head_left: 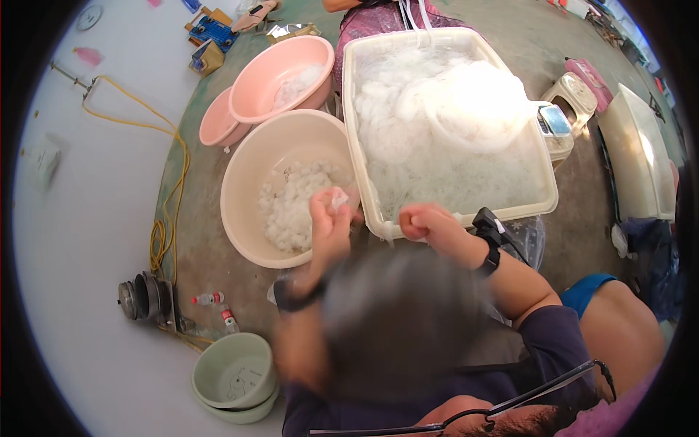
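My left hand (331, 227) is raised over the right edge of a cream basin (240, 211), its fingers pinched on a small white tuft (339, 197). Inside the basin lies a heap of white fluffy lumps (291, 207), with small dark bits among them. My right hand (431, 224) is closed like a fist at the near rim of a large white rectangular tub (466, 217); whatever it may grip is hidden. White, wet-looking fibre (397, 109) fills much of the tub, with a bright glare on the mass at its right.
Two pink basins (251, 113) stand beyond the cream one. Another person in pink (371, 25) sits past the tub. Stools (571, 98) and a white bin (633, 160) are on the right. Green basins (233, 368), bottles (210, 298) and a yellow cord (177, 189) lie left.
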Demonstrator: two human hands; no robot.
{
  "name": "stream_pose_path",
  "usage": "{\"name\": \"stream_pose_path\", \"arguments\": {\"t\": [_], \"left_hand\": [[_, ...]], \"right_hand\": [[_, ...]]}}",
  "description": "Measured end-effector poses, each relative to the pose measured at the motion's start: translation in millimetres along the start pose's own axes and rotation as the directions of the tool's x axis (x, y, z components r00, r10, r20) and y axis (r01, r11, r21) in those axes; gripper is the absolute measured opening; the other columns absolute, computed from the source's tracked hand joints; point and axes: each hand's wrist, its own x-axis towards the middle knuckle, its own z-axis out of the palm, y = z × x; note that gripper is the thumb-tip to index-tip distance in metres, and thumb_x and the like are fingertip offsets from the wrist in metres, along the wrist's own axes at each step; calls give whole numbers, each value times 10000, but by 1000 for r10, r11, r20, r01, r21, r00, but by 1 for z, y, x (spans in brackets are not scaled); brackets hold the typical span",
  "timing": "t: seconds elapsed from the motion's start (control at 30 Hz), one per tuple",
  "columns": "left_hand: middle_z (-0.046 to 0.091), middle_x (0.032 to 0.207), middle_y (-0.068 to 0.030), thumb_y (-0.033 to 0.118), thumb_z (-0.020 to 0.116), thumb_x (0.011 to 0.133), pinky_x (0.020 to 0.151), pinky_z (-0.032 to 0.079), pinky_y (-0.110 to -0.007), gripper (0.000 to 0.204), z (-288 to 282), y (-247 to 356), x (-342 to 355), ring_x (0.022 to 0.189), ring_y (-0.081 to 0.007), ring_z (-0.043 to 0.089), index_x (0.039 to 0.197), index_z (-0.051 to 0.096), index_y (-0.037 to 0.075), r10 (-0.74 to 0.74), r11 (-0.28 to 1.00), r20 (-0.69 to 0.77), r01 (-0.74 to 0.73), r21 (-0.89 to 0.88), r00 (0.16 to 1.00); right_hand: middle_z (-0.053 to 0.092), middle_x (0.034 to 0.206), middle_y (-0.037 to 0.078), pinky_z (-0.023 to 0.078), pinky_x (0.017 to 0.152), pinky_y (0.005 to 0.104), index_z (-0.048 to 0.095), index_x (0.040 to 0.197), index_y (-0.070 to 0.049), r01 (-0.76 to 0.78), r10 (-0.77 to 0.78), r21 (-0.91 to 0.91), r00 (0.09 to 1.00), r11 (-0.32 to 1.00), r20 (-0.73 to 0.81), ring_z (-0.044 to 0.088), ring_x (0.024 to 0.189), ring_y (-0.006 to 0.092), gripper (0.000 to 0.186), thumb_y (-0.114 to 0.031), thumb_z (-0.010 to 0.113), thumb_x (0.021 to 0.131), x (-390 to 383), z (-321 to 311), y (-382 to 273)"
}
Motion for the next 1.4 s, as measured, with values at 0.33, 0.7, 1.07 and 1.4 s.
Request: {"name": "stream_pose_path", "arguments": {"t": [0.33, 0.7, 1.07, 1.4], "left_hand": [[224, 1674, -271, 182, 722, 965, 1251, 75, -617, 310, 56, 23, -25, 1589, -453, 89, 1270, 744, 135, 448, 884, 387, -464, -58, 806], [751, 1220, -74, 107, 616, 1024, 1262, 199, -547, 232, 41, 55, -21, 1491, -316, 434, 1160, 754, -20, 105, 991, 232, -122, 57, 967], [758, 1030, -15, 123, 757, 890, 1237, 297, -552, 213, 10, 35, -14, 1289, -314, 642, 1101, 767, 87, 428, 798, 471, -567, 203, 771], [689, 1021, -25, 88, 757, 834, 1172, 397, -576, 107, 28, 52, -19, 1273, -284, 648, 908, 679, 92, 421, 525, 505, -656, 542, 754]], "right_hand": [[491, 826, 79, 504, 757, 418, 527, 752, -65, 76, -490, 840, 839, 537, 237, 526, 847, 271, 404, -399, 491, 977, -8, -5, -34], [600, 1116, 193, 463, 946, 437, 641, 1184, 8, 383, -449, -775, 882, 503, 144, 566, 1059, 379, 292, -185, 572, 976, -21, -18, 28], [614, 851, 204, 488, 783, 479, 657, 833, 26, 511, -360, -698, 857, 502, 368, 597, 851, 402, 179, -103, 559, 909, -21, -20, -3], [614, 769, 170, 460, 739, 459, 612, 725, -18, 412, -272, -854, 902, 318, 334, 591, 797, 353, 228, -166, 582, 896, -14, -23, 4]]}}
